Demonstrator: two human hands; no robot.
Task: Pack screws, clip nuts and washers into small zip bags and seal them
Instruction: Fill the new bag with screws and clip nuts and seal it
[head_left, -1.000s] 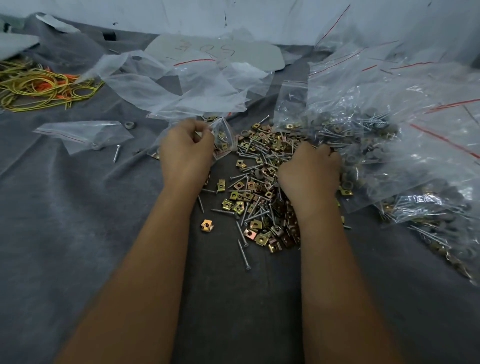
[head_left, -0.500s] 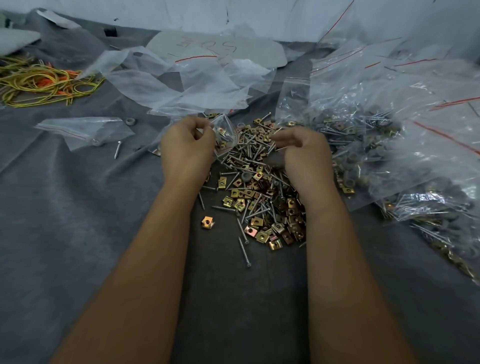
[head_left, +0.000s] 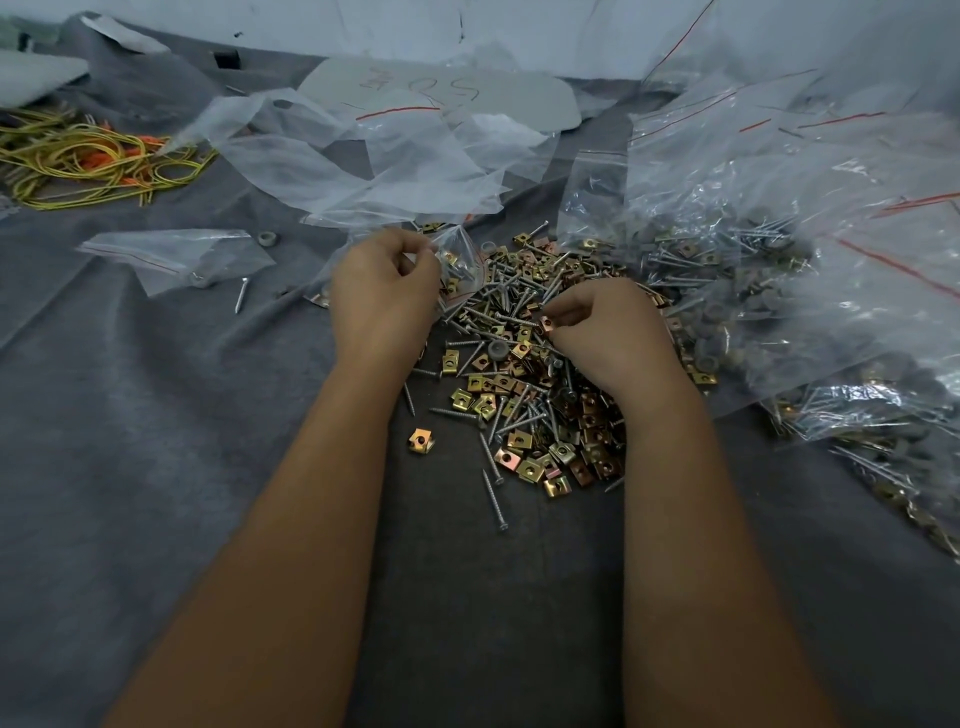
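Note:
A loose pile of screws, brass clip nuts and grey washers (head_left: 524, 379) lies on the grey cloth in the middle. My left hand (head_left: 382, 293) grips the mouth of a small clear zip bag (head_left: 460, 257) that holds a few parts, at the pile's far left edge. My right hand (head_left: 605, 325) hovers over the pile with curled fingers and pinches a brass clip nut (head_left: 545, 325) between thumb and fingertips. One clip nut (head_left: 420, 440) lies apart at the pile's near left.
Large clear bags full of screws and nuts (head_left: 779, 270) heap up on the right. Empty plastic bags (head_left: 374, 156) lie behind the pile, a small zip bag (head_left: 176, 254) and a stray screw (head_left: 241, 293) at left. Yellow and orange wires (head_left: 88, 161) sit far left.
My right hand came back from beside the small bag down to the pile and now pinches a clip nut. My left hand keeps hold of the bag in the same place.

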